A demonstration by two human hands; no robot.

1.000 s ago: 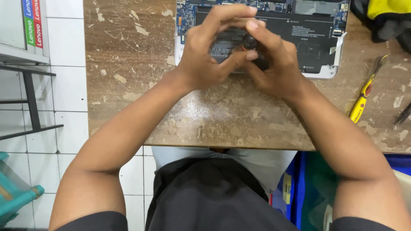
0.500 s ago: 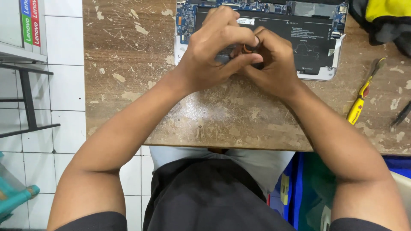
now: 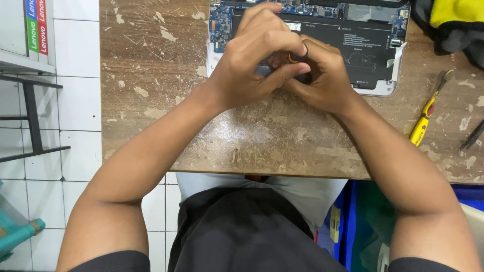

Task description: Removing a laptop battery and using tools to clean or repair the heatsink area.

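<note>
An opened laptop (image 3: pixel 375 55) lies bottom-up at the far edge of the worn wooden table (image 3: pixel 151 100), its black battery and blue circuit board exposed. My left hand (image 3: pixel 254 60) and my right hand (image 3: pixel 322 78) are pressed together over its near left part. Between the fingertips sits a small tool with an orange and black top (image 3: pixel 292 58); both hands close around it. The tool's tip and the spot it touches are hidden by my fingers.
A yellow-handled screwdriver (image 3: pixel 426 113) lies on the table at the right. Black tweezers (image 3: pixel 471 138) rest near the right edge. A yellow and black bag (image 3: pixel 454 25) sits at the far right. A dark metal shelf frame (image 3: pixel 30 111) stands on the tiled floor at the left.
Both hands have stayed over the same spot on the laptop; the fingers have shifted slightly around the small tool.
</note>
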